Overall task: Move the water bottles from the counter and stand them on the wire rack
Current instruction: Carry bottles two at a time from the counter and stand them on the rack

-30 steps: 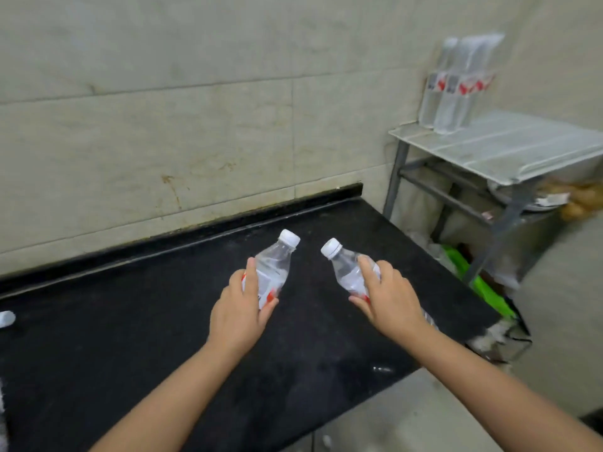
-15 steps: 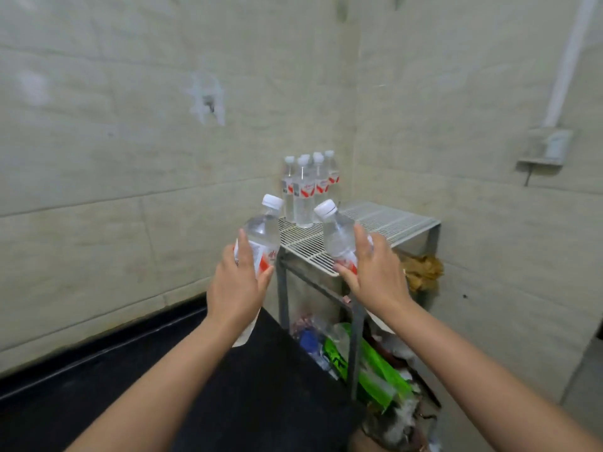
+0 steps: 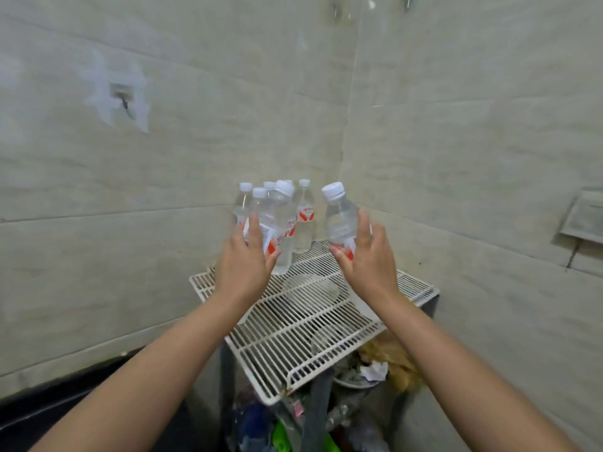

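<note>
hands (image 3: 306,265) hold 2 bottles (image 3: 341,216) over wire rack (image 3: 303,334).

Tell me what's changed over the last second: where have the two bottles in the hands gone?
Both hands carried their bottles off the black counter and out over the wire rack. The left hand holds its bottle in front of the standing cluster; the right hand holds its bottle to the right of it. Neither was released. Both grips and the cluster on the rack are unchanged.
</note>
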Demonstrator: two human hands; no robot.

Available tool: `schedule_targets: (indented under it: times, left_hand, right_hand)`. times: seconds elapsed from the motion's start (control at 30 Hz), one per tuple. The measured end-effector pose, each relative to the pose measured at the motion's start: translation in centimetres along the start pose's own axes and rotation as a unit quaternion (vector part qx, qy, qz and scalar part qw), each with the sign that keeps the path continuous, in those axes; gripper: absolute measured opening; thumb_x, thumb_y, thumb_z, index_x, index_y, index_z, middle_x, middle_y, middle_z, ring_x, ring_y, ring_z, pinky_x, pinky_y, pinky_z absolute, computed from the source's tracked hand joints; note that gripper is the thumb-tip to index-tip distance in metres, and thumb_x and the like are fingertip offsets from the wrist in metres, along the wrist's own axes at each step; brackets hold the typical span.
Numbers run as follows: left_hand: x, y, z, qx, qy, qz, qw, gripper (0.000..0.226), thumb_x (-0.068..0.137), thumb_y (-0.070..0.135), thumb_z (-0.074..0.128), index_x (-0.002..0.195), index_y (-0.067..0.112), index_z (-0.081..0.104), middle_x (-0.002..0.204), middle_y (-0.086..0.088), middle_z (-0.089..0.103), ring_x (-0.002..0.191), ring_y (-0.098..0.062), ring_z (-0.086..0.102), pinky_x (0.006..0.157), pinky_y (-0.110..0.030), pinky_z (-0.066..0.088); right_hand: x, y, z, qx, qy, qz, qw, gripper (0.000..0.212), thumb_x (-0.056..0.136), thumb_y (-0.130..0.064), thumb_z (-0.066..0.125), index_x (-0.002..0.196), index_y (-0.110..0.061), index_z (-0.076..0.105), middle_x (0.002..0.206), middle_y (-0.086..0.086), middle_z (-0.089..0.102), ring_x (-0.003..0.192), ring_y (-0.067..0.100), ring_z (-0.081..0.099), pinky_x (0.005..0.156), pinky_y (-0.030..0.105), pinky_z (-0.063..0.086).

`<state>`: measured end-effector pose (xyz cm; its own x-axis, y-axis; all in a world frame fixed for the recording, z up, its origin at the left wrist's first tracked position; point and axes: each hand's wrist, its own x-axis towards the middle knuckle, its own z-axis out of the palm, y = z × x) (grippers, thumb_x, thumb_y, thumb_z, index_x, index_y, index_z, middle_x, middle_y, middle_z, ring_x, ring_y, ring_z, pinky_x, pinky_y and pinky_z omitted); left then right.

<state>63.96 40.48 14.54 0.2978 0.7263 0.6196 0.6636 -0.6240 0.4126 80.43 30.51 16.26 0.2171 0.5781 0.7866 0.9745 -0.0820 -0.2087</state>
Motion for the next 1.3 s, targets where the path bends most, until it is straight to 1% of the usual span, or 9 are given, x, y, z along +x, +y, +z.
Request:
schedule_targets:
  times: [0.13,0.23,0.5,0.63,0.8,0.93,1.07,1.17,1.3]
  left_hand:
    - [3.2,1.5,4.5,0.050,-0.011,-0.003,0.999,0.076,0.089,0.045,0.042,0.144,0.012,0.000,0.144,-0.025,0.026,0.123,-0.039,0.040,0.092,-0.046,0.043]
    - [4.9,2.6,8.0,0.073,-0.010,-0.021,0.997,0.076,0.089,0.045,0.042,0.143,0.013,-0.001,0.143,-0.024,0.028,0.122,-0.036,0.041,0.093,-0.044,0.043]
    - [9.6,5.6,17.1,0.072,0.054,-0.144,0.986,0.078,0.090,0.046,0.040,0.143,0.012,-0.006,0.150,-0.023,0.013,0.133,-0.034,0.027,0.101,-0.042,0.038]
    - [10.9,6.8,20.6,0.067,0.083,-0.182,0.977,0.080,0.090,0.044,0.043,0.138,0.017,-0.015,0.150,-0.025,0.011,0.135,-0.036,0.023,0.103,-0.044,0.036]
    - [11.0,7.1,22.1,0.053,0.143,-0.221,0.963,0.077,0.088,0.036,0.051,0.142,0.003,0.009,0.141,-0.030,0.027,0.126,-0.040,0.035,0.098,-0.047,0.039]
    - [10.1,7.2,22.0,0.027,0.186,-0.229,0.955,0.085,0.086,0.031,0.057,0.142,0.016,-0.005,0.142,-0.032,0.024,0.125,-0.043,0.036,0.096,-0.051,0.040]
    - [9.0,7.3,21.5,0.034,0.149,-0.205,0.967,0.088,0.086,0.035,0.054,0.131,0.034,-0.023,0.147,-0.024,0.014,0.130,-0.037,0.031,0.101,-0.046,0.037]
    - [8.4,7.2,20.7,0.001,0.136,-0.201,0.970,0.092,0.083,0.036,0.059,0.137,0.030,-0.015,0.146,-0.019,0.019,0.131,-0.031,0.032,0.102,-0.042,0.036]
    - [9.2,7.4,18.4,-0.015,0.148,-0.211,0.966,0.096,0.075,0.042,0.066,0.143,0.023,0.002,0.144,-0.016,0.022,0.131,-0.029,0.031,0.104,-0.043,0.035]
  right_hand:
    - [2.7,4.6,4.1,0.023,-0.026,0.011,0.999,0.075,0.084,-0.030,0.060,0.134,-0.021,0.004,0.122,0.035,0.043,0.108,0.043,0.047,0.085,0.045,0.043]
    - [4.6,8.2,7.4,0.046,-0.056,0.037,0.997,0.075,0.086,-0.033,0.056,0.141,-0.003,0.015,0.128,0.031,0.039,0.113,0.038,0.044,0.090,0.043,0.040]
    - [10.4,16.1,15.7,0.169,-0.089,0.016,0.981,0.076,0.085,-0.029,0.059,0.140,0.001,0.017,0.128,0.029,0.038,0.111,0.039,0.045,0.090,0.044,0.042]
    - [12.2,18.0,18.7,0.231,-0.095,0.009,0.968,0.076,0.085,-0.025,0.059,0.141,-0.001,0.014,0.128,0.028,0.037,0.109,0.036,0.046,0.084,0.033,0.039]
    - [12.6,19.1,20.3,0.279,-0.079,-0.009,0.957,0.076,0.082,-0.021,0.063,0.139,0.002,0.018,0.123,0.030,0.040,0.102,0.037,0.048,0.077,0.029,0.034]
    - [12.3,19.9,20.3,0.317,-0.083,-0.016,0.945,0.074,0.081,-0.021,0.064,0.137,0.003,0.021,0.123,0.031,0.040,0.106,0.036,0.047,0.078,0.029,0.034]
    - [12.3,20.9,19.7,0.364,-0.094,0.028,0.926,0.077,0.081,-0.020,0.065,0.139,-0.005,0.017,0.128,0.029,0.039,0.111,0.033,0.046,0.081,0.028,0.034]
    - [12.6,21.5,19.2,0.397,-0.111,0.085,0.907,0.081,0.079,-0.021,0.067,0.141,-0.011,0.015,0.134,0.023,0.039,0.116,0.032,0.048,0.083,0.028,0.036]
    - [13.2,22.0,18.0,0.368,-0.147,0.071,0.915,0.080,0.076,-0.031,0.068,0.139,-0.011,0.022,0.136,0.018,0.041,0.124,0.031,0.041,0.096,0.035,0.036]
